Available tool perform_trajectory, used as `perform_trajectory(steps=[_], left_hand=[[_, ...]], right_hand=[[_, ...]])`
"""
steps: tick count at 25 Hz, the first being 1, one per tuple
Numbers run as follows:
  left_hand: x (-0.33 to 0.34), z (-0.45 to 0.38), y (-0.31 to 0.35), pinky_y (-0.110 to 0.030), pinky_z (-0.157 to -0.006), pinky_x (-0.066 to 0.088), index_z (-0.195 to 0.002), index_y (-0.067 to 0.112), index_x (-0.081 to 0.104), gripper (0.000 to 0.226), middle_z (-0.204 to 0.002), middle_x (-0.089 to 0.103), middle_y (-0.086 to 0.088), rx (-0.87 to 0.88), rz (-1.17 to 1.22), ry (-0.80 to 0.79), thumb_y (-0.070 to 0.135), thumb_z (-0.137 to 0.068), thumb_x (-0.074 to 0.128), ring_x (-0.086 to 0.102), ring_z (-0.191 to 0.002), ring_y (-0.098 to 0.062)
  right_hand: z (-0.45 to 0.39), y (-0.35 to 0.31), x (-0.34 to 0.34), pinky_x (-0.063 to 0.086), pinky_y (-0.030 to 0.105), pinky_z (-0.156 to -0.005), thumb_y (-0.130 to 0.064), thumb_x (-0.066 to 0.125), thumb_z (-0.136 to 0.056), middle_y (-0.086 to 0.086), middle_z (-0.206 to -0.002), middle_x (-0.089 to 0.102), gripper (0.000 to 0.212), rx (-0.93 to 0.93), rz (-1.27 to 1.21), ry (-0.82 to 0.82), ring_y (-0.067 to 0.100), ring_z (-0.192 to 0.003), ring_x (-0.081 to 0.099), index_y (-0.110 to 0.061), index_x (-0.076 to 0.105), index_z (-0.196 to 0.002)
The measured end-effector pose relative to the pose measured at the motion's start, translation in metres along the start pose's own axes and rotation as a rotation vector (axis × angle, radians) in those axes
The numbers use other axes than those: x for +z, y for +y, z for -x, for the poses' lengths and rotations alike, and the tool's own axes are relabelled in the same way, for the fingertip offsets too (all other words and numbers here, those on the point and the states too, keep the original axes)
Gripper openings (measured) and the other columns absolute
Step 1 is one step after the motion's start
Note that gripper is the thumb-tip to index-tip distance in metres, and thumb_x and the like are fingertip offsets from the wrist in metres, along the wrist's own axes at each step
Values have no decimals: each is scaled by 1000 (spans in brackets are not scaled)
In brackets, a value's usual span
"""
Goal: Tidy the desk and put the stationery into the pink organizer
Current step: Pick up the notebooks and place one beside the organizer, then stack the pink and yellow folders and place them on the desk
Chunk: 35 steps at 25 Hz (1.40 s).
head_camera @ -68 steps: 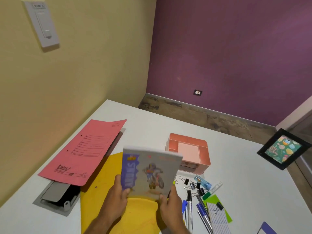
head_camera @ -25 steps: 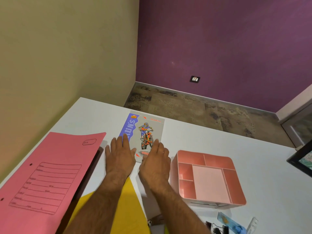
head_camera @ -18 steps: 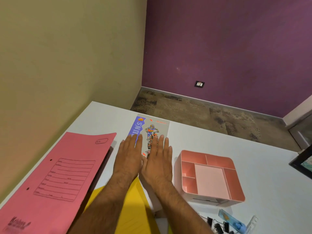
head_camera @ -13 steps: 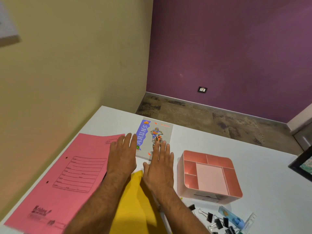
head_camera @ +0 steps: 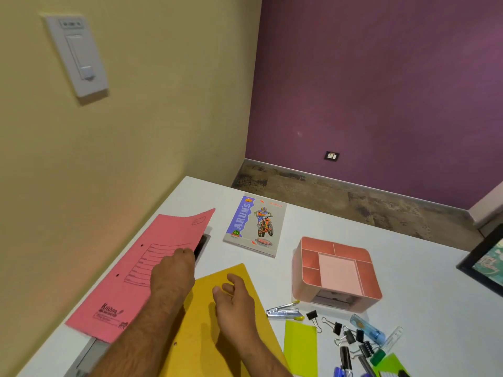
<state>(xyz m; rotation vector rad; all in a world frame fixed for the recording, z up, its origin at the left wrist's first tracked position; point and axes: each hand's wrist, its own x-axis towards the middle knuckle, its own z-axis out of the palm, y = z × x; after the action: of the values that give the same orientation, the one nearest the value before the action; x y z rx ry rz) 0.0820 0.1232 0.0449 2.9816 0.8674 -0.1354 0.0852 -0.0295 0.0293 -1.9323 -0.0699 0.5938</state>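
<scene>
Left of the organizer (head_camera: 337,273), the left hand (head_camera: 174,270) grips the pink folder's (head_camera: 152,270) edge, evidently to shift it; the right hand (head_camera: 234,297) rests loosely curled on the yellow folder (head_camera: 206,336), holding nothing. Clips (head_camera: 345,334), pens (head_camera: 347,359) and stapler (head_camera: 284,311) lie just before the organizer, unsorted.

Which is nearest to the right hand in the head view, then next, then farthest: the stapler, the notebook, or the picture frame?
Measured from the right hand:
1. Stapler: just to the hand's right, on the desk by the yellow folder.
2. Notebook: ahead of the hand, flat near the desk's far edge.
3. Picture frame: far right, cut off by the image edge.
</scene>
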Motion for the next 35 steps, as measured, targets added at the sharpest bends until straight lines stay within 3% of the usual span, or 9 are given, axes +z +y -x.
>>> perform_trajectory(steps=[3, 9, 12, 16, 18, 22, 25, 30, 35], left_hand=[[-29, 9, 10, -33, -65, 47, -110, 17, 61, 23, -104, 68, -4, 28, 95, 105, 15, -88, 55, 67, -91, -27], [-87, 28, 48, -29, -58, 42, -94, 19, 56, 17, -91, 70, -4, 112, 282, 247, 15, -80, 64, 65, -76, -29], [-105, 34, 71, -32, -58, 37, -99, 16, 45, 28, -97, 65, -6, 142, 370, 283, 9, -76, 61, 61, -78, -33], [-110, 33, 89, -32, -65, 36, -138, 7, 33, 69, -128, 54, -9, 141, 466, 264, 9, -76, 64, 61, -98, -34], [-108, 31, 90, -31, -68, 39, -133, 9, 38, 61, -127, 57, -8, 184, 627, 257, 13, -78, 65, 60, -100, -33], [-101, 32, 82, -37, -97, 47, -139, 18, 45, 63, -134, 58, 0, 182, 1004, 251, 42, -85, 68, 58, -118, -24], [-83, 29, 64, -32, -83, 53, -131, 25, 51, 52, -120, 63, 4, -7, 1169, 225, 45, -86, 69, 63, -97, -16], [-6, 49, 25, -40, -92, 52, -133, 16, 53, 55, -130, 60, -6, -201, 1039, -15, 38, -86, 71, 57, -112, -21], [51, 88, -3, -48, -97, 39, -146, 18, 31, 88, -145, 42, -14, -424, 647, -305, 51, -76, 73, 37, -128, -37]], right_hand=[[6, -18, -3, 57, 32, -74, -24, 64, -91, 6, -111, 68, 29, 179, -404, -118, 21, -92, 66, -20, 60, -120], [18, -35, -25, 53, 46, -77, -7, 72, -65, -2, -116, 68, 67, -63, -491, -513, 17, -92, 67, -27, 53, -126], [32, -45, -26, 57, 32, -72, -12, 73, -61, -11, -105, 69, 62, -178, -261, -384, 10, -88, 68, -26, 53, -118], [44, -57, -38, 56, 27, -67, -20, 60, -73, -8, -98, 72, 35, -248, 10, -51, 11, -86, 68, -26, 60, -107], [43, -54, -52, 53, 30, -68, -15, 53, -78, -4, -97, 73, 31, -297, 140, 63, 19, -87, 67, -25, 63, -106], [37, -36, -91, 59, 43, -78, 2, 54, -81, 0, -94, 75, 41, -231, 3, 111, 21, -84, 70, -25, 66, -111], [32, -14, -125, 62, 46, -74, 8, 56, -87, 1, -97, 77, 48, -98, -251, 70, 24, -86, 74, -33, 62, -113], [36, 24, -176, 59, 36, -64, 15, 57, -86, 5, -94, 78, 49, 17, -388, 122, 27, -82, 75, -23, 62, -117], [55, 55, -201, 60, 40, -60, 23, 52, -86, 13, -89, 77, 51, 82, -458, 115, 33, -75, 74, -21, 66, -106]])
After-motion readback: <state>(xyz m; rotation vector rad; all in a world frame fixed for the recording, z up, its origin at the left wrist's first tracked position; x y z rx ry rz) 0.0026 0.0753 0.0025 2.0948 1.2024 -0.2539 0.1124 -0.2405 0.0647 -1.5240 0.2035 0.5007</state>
